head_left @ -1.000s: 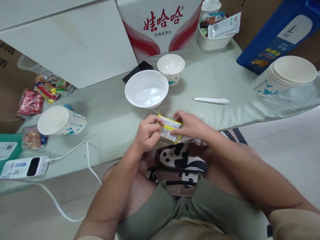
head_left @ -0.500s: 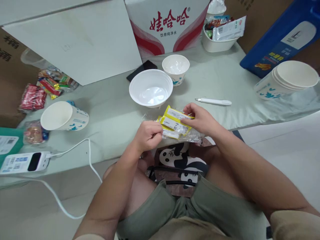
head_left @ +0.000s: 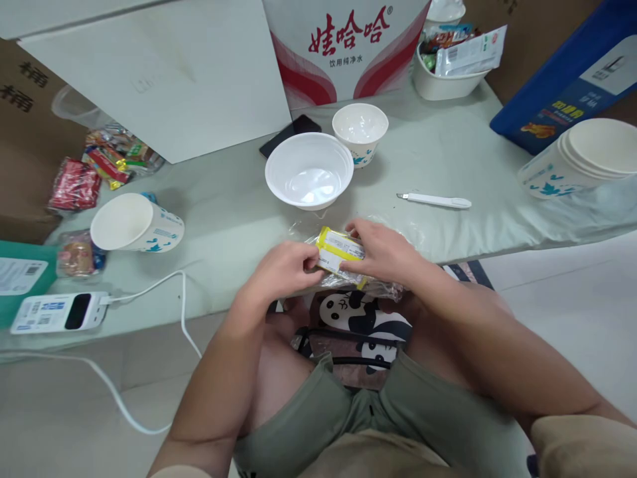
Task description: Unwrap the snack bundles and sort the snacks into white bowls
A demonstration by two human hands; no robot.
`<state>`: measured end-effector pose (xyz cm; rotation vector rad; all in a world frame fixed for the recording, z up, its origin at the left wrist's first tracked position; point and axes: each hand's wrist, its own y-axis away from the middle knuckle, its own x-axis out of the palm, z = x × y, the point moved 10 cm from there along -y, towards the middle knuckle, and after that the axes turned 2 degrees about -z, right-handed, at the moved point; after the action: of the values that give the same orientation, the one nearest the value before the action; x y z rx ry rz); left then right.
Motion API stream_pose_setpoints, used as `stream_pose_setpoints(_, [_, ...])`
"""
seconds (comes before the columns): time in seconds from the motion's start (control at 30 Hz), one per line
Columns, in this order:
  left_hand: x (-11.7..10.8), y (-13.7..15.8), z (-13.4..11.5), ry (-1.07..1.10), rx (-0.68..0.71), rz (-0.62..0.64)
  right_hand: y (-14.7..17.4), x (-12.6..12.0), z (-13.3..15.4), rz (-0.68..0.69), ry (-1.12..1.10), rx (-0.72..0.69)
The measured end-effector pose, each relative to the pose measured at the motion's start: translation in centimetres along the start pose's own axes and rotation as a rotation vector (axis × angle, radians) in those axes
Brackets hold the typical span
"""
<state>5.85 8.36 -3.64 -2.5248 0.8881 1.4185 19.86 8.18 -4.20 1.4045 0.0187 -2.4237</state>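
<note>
Yellow-edged white snack packets lie close together at the table's front edge, in a crinkled clear plastic wrapper. My left hand is closed, with thumb and fingers pinching the packets' left end. From the other side, my right hand grips their right part, thumb in front and fingers behind. How many packets are stacked there is hidden by the hands. Just beyond stands a white plastic bowl, and a patterned paper bowl touches or nearly touches its right rim. A white utility knife lies to the right, its blade tip exposed.
Stacked paper tubs and a blue container stand at the right. On the left are a paper tub lying tilted, wrapped snacks and a white power bank with its cable. A dark phone lies behind the bowl.
My right hand has moved left and closed further over the packets. They are bunched more tightly, covering less area than before. The whole view has shifted slightly.
</note>
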Motion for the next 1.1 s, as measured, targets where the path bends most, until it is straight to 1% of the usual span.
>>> stream_pose_setpoints(0.1, [0.9,0.9,0.3,-0.126,-0.064,0.141,0.0,0.4,-0.2,0.033,0.022,0.018])
stream_pose_setpoints(0.2, [1.6,1.6,0.8,-0.209,-0.139,0.231,-0.1,0.6,-0.4,0.052,0.041,0.055])
stream_pose_setpoints(0.27, [1.7,1.6,0.9,-0.228,-0.163,0.237,-0.2,0.8,-0.3,0.071,0.064,0.079])
stream_pose_setpoints(0.33, [1.6,1.4,0.8,-0.232,-0.17,0.209,-0.1,1.0,0.0,0.096,0.088,0.089])
stream_pose_setpoints(0.43, [1.5,1.0,0.9,-0.217,-0.192,0.205,0.1,0.9,0.3,0.119,0.075,0.087])
stream_pose_setpoints(0.53, [1.5,0.7,1.1,-0.199,-0.231,0.229,0.5,0.4,-0.3,0.122,-0.022,0.088])
stream_pose_setpoints(0.6, [1.5,0.5,1.1,-0.196,-0.234,0.235,0.8,-0.1,-0.8,0.097,-0.123,0.074])
stream_pose_setpoints(0.7, [1.5,0.3,1.1,-0.195,-0.229,0.238,1.4,-1.4,-2.2,0.016,-0.261,0.077])
stream_pose_setpoints(0.77, [1.3,0.3,1.2,-0.193,-0.236,0.222,1.8,-2.6,-3.4,-0.071,-0.349,0.105])
stream_pose_setpoints(0.9, [0.7,0.3,1.6,-0.216,-0.271,0.169,2.8,-5.6,-6.2,-0.323,-0.57,0.178])
stream_pose_setpoints(1.0, [-0.3,-0.1,1.7,-0.216,-0.273,0.057,3.7,-7.3,-8.4,-0.526,-0.738,0.25])
stream_pose_setpoints(1.07, [-0.9,-0.6,1.6,-0.193,-0.252,-0.031,3.9,-7.6,-9.3,-0.612,-0.842,0.277])
stream_pose_setpoints(1.1, [-1.0,-0.8,1.5,-0.18,-0.243,-0.058,3.8,-7.6,-9.4,-0.627,-0.884,0.283])
